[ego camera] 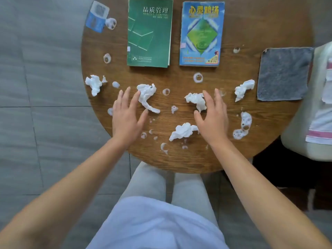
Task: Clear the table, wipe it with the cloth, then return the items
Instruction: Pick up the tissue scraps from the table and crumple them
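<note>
A round wooden table (179, 159) carries a green book (149, 33) and a blue book (202, 33) at the back, side by side. A grey cloth (283, 74) lies flat at the right edge. Several crumpled white tissues are scattered across the front, among white foamy spots. My left hand (125, 115) hovers open, fingers spread, with its fingertips touching one tissue (147, 97). My right hand (213, 117) is open too, partly covering a second tissue (195, 100), with a third tissue (183, 132) by its thumb.
A small blue packet (97, 17) sits at the table's back left edge. More tissues lie at far left (94, 84) and right (243, 88). A pale chair (305, 137) with folded fabric stands to the right. Grey tiled floor surrounds the table.
</note>
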The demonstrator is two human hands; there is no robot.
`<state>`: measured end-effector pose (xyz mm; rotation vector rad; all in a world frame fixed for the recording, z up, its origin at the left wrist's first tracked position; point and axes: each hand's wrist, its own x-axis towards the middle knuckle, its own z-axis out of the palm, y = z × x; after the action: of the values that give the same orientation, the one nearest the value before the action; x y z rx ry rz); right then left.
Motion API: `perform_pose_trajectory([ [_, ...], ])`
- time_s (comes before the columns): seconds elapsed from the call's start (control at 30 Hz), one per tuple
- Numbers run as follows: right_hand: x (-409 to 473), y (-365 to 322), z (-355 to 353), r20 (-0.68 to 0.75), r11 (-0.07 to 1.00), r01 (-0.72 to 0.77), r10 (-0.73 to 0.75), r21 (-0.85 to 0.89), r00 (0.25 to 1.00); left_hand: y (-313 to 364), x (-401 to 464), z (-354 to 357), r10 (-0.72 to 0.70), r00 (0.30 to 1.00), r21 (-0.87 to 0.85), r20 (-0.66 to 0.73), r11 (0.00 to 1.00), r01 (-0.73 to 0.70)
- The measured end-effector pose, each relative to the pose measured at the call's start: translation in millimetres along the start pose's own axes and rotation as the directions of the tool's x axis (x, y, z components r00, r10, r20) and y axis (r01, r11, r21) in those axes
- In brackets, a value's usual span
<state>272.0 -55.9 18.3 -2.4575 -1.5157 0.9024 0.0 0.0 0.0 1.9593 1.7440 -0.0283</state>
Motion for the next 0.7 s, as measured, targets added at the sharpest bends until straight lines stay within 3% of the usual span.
perform_pose_trajectory([
  [0.13,22,-3,9,0.016,0.997,-0.015,0.016,-0.079,1.000,2,19,9,0.013,0.999,0.065,0.046,0.998,-0.016],
  [0.4,34,2,28,-0.016,0.984,0.049,-0.053,-0.173,0.998,-1,49,25,0.171,0.982,0.245,0.081,0.952,-0.186],
  [0.53,37,7,36,-0.044,0.973,0.071,-0.083,-0.221,0.996,-4,53,31,0.182,0.982,0.282,0.057,0.940,-0.191],
  [0.7,39,12,35,0.008,0.979,0.004,-0.002,-0.203,1.000,-9,51,33,0.169,0.985,0.268,0.031,0.948,-0.171],
])
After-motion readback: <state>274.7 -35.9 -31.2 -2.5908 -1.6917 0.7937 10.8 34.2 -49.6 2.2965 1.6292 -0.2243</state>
